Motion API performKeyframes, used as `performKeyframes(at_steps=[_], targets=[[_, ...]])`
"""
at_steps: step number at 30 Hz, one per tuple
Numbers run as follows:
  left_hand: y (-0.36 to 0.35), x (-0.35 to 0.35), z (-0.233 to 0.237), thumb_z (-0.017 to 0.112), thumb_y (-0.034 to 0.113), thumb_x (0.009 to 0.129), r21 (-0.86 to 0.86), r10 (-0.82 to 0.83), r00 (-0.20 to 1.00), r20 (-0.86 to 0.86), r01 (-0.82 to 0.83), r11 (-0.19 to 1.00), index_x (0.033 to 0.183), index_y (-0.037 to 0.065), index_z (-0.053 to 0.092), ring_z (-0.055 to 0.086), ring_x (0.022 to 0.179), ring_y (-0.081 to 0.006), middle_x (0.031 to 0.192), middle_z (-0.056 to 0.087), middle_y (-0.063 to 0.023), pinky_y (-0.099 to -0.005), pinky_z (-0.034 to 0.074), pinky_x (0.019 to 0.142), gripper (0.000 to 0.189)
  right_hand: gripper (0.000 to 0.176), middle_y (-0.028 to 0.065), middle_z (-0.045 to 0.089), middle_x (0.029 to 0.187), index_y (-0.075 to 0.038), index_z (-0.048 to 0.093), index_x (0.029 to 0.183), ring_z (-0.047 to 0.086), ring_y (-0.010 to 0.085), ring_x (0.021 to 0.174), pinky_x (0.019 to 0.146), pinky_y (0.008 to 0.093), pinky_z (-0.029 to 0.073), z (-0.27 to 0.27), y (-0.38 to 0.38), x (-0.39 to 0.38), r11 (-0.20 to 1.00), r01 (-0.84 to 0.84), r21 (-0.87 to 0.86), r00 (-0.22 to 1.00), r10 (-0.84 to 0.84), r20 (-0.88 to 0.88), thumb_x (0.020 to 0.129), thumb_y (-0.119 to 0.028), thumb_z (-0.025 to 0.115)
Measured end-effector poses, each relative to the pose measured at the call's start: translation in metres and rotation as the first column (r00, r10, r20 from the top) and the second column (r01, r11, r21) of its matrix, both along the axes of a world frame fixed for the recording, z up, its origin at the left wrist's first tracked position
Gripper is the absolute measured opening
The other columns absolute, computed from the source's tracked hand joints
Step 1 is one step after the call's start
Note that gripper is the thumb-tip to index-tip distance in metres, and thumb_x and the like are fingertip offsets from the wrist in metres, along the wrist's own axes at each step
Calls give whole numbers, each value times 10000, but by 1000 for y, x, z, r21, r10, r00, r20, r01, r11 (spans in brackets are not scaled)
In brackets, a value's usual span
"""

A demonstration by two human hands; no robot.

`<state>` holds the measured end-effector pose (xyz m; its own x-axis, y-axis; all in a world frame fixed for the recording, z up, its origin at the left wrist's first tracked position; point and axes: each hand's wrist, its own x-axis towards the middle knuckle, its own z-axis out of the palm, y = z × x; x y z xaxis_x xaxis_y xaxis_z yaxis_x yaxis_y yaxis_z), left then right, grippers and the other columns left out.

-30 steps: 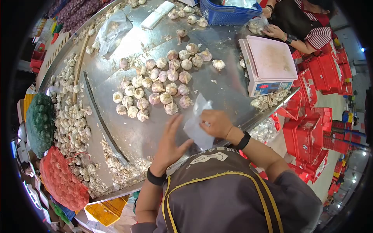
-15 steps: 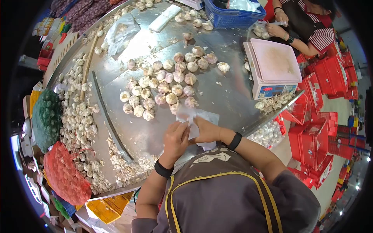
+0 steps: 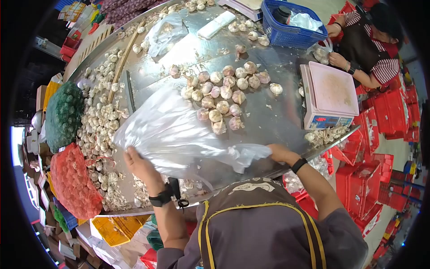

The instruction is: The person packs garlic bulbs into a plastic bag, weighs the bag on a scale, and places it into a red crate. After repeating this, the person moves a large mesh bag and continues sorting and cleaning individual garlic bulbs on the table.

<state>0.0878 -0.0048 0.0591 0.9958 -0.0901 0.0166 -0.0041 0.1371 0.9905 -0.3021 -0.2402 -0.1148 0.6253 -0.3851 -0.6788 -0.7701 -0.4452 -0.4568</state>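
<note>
Two hands hold one clear plastic bag (image 3: pixel 174 130) spread over the near part of the steel table (image 3: pixel 273 121). The left hand (image 3: pixel 139 165) is closed on the wide edge of the bag at 8 o'clock, with the fingers curled into the film. The right hand (image 3: pixel 278 153) is closed around the narrow, bunched end at 4 o'clock. Through the film only the metal and some garlic under it show.

At 1 o'clock a blue basket (image 3: pixel 286 38) holds a crumpled white plastic piece (image 3: pixel 307 20) and a dark round thing (image 3: pixel 282 13); what this is I cannot tell. At 11 o'clock a second clear bag (image 3: pixel 168 31) lies on the table with some garlic bulbs inside. At 9 o'clock there is a green net sack (image 3: pixel 62 114), and at 8 o'clock a red net sack (image 3: pixel 74 184), both full. Red crates (image 3: pixel 389 105) are stacked at 3 o'clock, beside the table.

On the table a group of garlic bulbs (image 3: pixel 222 106) lies at 12 o'clock, just beyond the bag, and a long heap of loose garlic (image 3: pixel 101 121) runs along the edge at 9 o'clock. A scale (image 3: pixel 333 87) with a pink platform stands at 2 o'clock. Behind it another person's hand (image 3: pixel 338 60) holds a small bag of garlic (image 3: pixel 320 54).

The long axis of the held bag runs from 8 o'clock to 4 o'clock, almost along the near table edge. Its broad side is at the left hand, and it narrows to a twisted tip that points to 4 o'clock.
</note>
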Motion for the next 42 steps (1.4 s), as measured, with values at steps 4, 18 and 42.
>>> performKeyframes(at_steps=[4,18,42], targets=[[97,40,-79,501,185,990,502,85,996,-4,-72,862,910,9,573,494,781,-73,858,579,-22,-218,408,683,207,457,175,664,1045,-98,603,1124,620,380,985,847,440,498,23,-38,-30,997,7,-82,1000,-5,27,692,-193,720],[8,-42,34,525,254,981,-3,-197,888,-415,215,977,1095,28,621,589,792,-110,947,640,-33,-223,465,708,271,316,167,647,1034,-82,621,1118,599,354,981,860,428,468,32,58,123,953,-299,-56,825,287,487,903,-307,562],[-9,-41,-119,501,234,954,96,-26,896,-442,76,993,1028,-20,595,559,847,-175,946,605,-73,-325,457,752,280,480,53,600,1194,-13,580,1228,576,132,1062,919,255,472,101,66,170,66,127,990,707,-705,-44,858,-283,722]])
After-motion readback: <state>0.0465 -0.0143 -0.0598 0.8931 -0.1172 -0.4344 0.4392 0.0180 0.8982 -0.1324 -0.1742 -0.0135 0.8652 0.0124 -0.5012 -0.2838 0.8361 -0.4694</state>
